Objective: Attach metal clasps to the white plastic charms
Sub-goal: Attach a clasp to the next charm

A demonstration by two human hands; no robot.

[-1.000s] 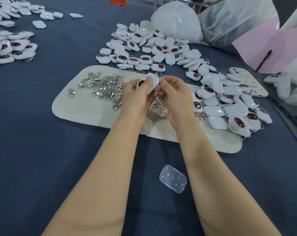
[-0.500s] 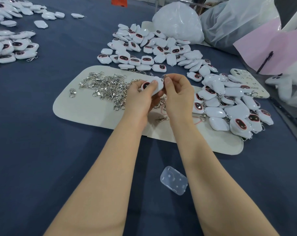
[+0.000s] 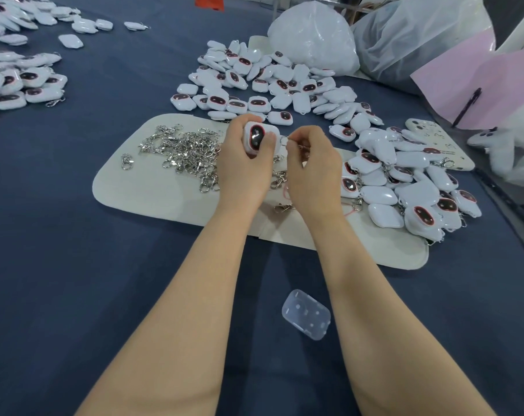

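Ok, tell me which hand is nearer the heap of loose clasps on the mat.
Left. The left hand, gripping a charm, sits right beside the heap of loose clasps. The right hand, pinching a single clasp, lies beyond the left hand, farther off.

Assembly workshop: heaped white charms (image 3: 266, 82), loose metal clasps (image 3: 188, 151), blue worktable (image 3: 74, 235)

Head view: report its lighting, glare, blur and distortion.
Head view: soft, even light with faint shadows; glare on the white plastic bag and the glossy charm pile; wide-angle bending at the edges; held charm and clasp pile sharp.
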